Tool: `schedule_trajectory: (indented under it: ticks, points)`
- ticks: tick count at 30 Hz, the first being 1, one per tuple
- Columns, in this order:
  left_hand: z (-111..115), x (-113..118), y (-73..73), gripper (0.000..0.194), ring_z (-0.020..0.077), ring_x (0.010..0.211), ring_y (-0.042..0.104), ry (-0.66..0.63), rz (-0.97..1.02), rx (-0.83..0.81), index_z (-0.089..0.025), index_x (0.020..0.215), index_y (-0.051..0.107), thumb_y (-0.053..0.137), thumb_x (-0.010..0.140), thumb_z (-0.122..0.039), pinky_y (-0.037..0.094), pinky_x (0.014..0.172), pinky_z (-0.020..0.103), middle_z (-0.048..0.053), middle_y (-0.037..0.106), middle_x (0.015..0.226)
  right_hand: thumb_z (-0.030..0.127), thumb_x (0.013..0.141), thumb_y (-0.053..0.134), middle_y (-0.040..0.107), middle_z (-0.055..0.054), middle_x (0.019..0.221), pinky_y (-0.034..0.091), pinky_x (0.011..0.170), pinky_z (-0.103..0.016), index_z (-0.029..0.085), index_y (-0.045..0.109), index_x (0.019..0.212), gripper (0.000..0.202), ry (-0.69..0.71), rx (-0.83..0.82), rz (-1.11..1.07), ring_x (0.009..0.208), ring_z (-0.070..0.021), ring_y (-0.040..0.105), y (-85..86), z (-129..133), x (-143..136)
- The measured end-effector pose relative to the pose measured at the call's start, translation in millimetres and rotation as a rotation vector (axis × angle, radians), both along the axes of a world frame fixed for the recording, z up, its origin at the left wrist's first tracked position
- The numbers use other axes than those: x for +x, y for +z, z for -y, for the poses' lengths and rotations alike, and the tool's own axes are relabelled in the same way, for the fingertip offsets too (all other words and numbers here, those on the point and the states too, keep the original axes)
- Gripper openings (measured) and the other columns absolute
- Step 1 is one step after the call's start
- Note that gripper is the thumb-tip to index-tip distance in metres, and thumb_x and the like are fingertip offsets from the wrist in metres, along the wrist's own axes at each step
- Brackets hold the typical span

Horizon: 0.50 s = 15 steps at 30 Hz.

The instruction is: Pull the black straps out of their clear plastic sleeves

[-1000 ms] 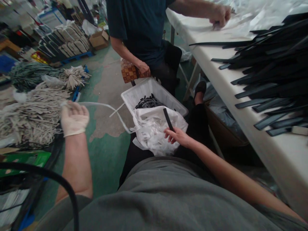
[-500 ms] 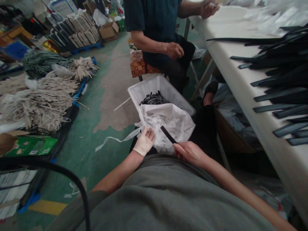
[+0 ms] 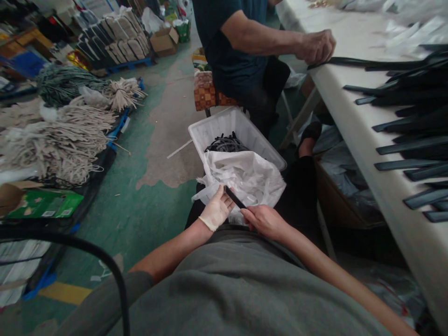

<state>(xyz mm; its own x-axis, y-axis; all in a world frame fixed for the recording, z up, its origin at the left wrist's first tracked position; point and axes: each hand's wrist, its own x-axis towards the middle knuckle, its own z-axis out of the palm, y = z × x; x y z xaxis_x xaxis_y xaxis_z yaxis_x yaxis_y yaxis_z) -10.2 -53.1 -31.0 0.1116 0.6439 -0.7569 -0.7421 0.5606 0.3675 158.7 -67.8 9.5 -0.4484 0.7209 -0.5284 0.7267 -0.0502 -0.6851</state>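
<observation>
Over my lap, my right hand is closed around one end of a short, flat black strip. The strip slants up and left to my left hand, which wears a pale, thin glove. Its thumb and fingers are closed about the strip's far end. A crumpled white plastic sack lies just beyond both hands. Next to my left hand a pale, translucent strip sticks out to the left.
Behind the sack, a white plastic bin holds short black pieces. A co-worker's hand rests on black strips at the white table. Many long black strips overhang its edge. Bundled cords lie on pallets at left.
My left hand has moved right and met the strip's far end. My right hand has shifted slightly left. The co-worker's near hand has risen from the lap to the strips on the table.
</observation>
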Motion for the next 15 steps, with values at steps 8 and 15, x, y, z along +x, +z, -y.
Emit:
schedule_trajectory:
  ticks: [8, 15]
  points:
    - [8, -7, -8.4, 0.022, 0.0134, 0.079, 0.066, -0.041, 0.043, -0.011, -0.017, 0.086, 0.065, 0.071, 0.084, -0.038, 0.051, 0.073, 0.024, 0.005, 0.07, 0.088, 0.038, 0.094, 0.047, 0.073, -0.004, 0.071, 0.043, 0.056, -0.026, 0.018, 0.068, 0.099, 0.028, 0.042, 0.061, -0.043, 0.051, -0.016, 0.063, 15.9, -17, 8]
    - [15, -1, 17.8, 0.021, 0.0141, 0.084, 0.066, 0.021, 0.158, 0.067, -0.017, 0.089, 0.068, 0.068, 0.087, -0.038, 0.049, 0.083, 0.027, 0.004, 0.07, 0.089, 0.031, 0.093, 0.047, 0.073, -0.001, 0.077, 0.044, 0.057, -0.029, 0.024, 0.053, 0.135, 0.043, 0.029, 0.31, 0.064, 0.049, -0.0165, 0.06, 43.4, -33, -4]
